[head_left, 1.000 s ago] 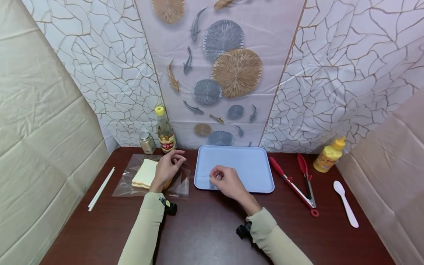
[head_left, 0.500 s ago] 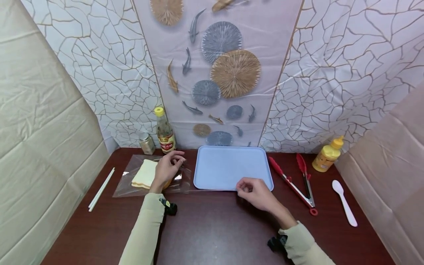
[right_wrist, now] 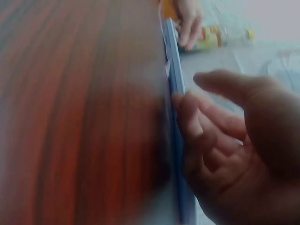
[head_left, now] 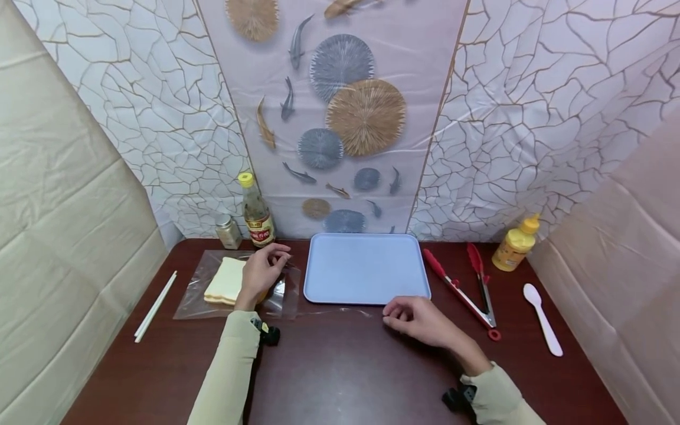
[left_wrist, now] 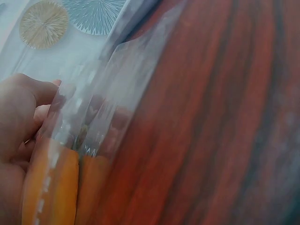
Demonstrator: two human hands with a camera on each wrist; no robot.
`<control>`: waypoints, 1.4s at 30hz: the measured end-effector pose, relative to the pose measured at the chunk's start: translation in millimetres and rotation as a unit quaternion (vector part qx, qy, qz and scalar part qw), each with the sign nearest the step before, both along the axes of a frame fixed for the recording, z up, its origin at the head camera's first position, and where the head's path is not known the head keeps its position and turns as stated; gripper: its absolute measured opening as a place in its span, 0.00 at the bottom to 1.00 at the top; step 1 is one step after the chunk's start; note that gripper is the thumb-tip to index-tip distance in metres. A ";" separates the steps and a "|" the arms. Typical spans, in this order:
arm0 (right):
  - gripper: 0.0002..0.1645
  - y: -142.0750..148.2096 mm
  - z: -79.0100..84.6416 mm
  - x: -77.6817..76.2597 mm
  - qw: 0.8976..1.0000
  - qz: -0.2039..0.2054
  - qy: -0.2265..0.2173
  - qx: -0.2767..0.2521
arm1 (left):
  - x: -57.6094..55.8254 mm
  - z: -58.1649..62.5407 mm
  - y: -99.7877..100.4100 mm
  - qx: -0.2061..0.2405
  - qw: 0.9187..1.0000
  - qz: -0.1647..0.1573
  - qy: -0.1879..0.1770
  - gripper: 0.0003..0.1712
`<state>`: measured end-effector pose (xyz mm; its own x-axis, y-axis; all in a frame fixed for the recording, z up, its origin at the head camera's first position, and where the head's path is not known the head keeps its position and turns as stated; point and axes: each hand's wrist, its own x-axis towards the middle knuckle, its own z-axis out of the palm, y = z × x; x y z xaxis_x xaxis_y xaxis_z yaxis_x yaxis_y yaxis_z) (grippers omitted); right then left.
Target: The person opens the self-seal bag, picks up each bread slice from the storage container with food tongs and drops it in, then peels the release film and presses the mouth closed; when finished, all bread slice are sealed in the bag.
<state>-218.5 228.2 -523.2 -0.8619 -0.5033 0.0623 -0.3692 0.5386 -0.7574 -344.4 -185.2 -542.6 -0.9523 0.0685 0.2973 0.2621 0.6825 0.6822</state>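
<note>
At the left, bread slices (head_left: pixel 225 281) lie on clear plastic film (head_left: pixel 193 300). My left hand (head_left: pixel 260 273) is over the right side of the bread and pinches the film near its far edge. In the left wrist view, film (left_wrist: pixel 126 79) stands up in front of the fingers, and orange-brown bread crust (left_wrist: pixel 51 187) shows through. A thin strip of film lies on the table before the blue tray (head_left: pixel 366 268). My right hand (head_left: pixel 422 320) hovers near the tray's front right corner. Its fingers are loosely bent, the thumb apart, with nothing visible between them.
Behind the bread stand a spice jar (head_left: pixel 228 232) and a yellow-capped sauce bottle (head_left: pixel 257 211). White chopsticks (head_left: pixel 156 307) lie far left. Red-handled tongs (head_left: pixel 467 298), a yellow squeeze bottle (head_left: pixel 515 243) and a white spoon (head_left: pixel 543 321) are right of the tray.
My right hand has moved right from the tray's front left to its front right corner, drawing film along, and its fingers have loosened. My left hand keeps its place.
</note>
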 end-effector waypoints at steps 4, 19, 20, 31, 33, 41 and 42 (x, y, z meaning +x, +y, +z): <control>0.08 -28.9 2.5 -7.6 0.998 -0.013 0.049 0.024 | 0.9 0.0 -6.3 -0.007 1.000 0.004 0.003 0.11; 0.12 -56.0 16.7 0.2 0.979 -0.040 0.068 0.188 | 2.6 -1.1 0.2 0.000 1.000 0.003 0.011 0.10; 0.12 -51.9 17.1 2.0 0.979 -0.035 0.069 0.191 | 2.4 -0.9 0.9 0.000 1.000 0.003 0.011 0.10; 0.12 -10.6 24.6 22.3 0.980 0.007 0.025 0.197 | -1.4 -0.9 -0.4 0.003 1.000 0.006 0.008 0.09; 0.10 -1.0 24.2 23.8 0.985 0.010 -0.002 0.171 | -2.4 0.4 1.6 0.018 1.000 0.014 0.008 0.09; 0.09 23.5 21.5 23.2 0.997 0.046 -0.032 0.062 | -3.0 8.5 1.7 0.170 0.985 0.031 0.021 0.11; 0.12 23.8 22.7 23.0 0.997 0.045 -0.023 0.053 | -2.4 10.6 1.1 0.189 0.981 0.030 0.016 0.11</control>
<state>-195.5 252.1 -500.5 -0.8139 -0.5799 -0.0351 -0.3850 0.5836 -0.7150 -346.8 -184.1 -532.0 -0.9412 -0.1081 0.3200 0.2544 0.3964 0.8821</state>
